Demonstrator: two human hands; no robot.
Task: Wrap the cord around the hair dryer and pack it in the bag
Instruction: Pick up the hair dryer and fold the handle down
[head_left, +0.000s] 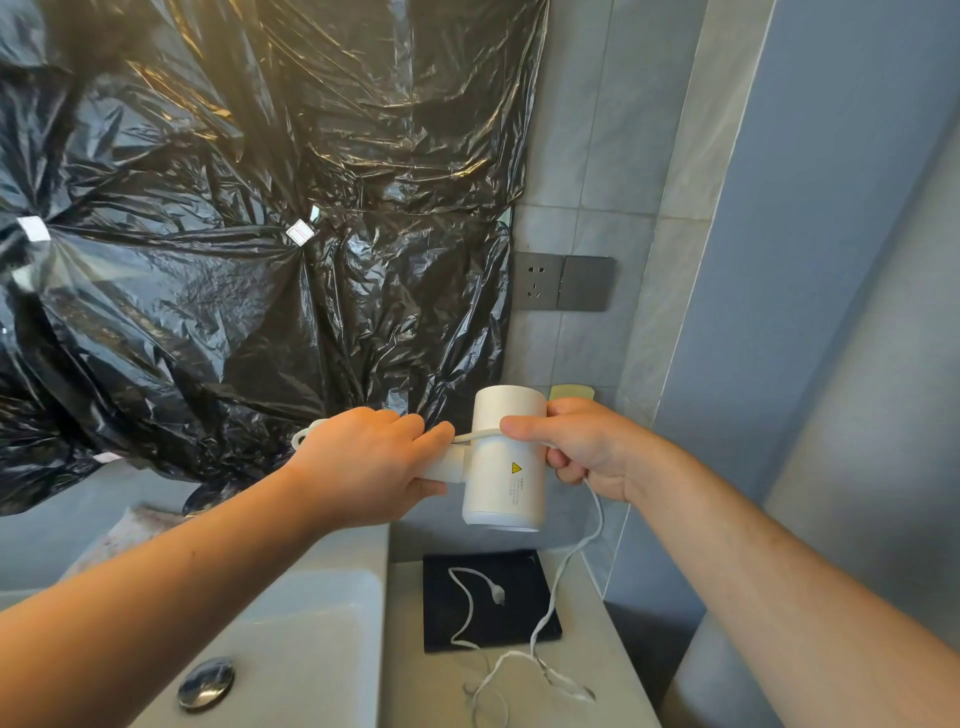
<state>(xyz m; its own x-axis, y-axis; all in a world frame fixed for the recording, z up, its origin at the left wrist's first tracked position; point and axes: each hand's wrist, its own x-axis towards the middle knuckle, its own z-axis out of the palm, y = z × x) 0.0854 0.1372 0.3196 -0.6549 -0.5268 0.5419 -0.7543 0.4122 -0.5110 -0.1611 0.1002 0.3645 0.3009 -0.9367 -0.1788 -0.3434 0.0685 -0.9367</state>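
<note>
While left grip clasps hair dryer handle, right grip pinches cord to barrel (slack trails onto counter).

This is a bathroom. A white basin with a metal drain plug fills the lower left. Grey wall tiles and a socket plate sit right of centre.

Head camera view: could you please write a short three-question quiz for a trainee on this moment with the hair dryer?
1. True or false: the cord is fully wrapped round the hair dryer.
2. The left hand grips: A the handle; B a towel; C a tap.
3. Where does the plug lie?
Key: 1 false, most of it hangs loose; 2 A; 3 on the black bag.
</note>
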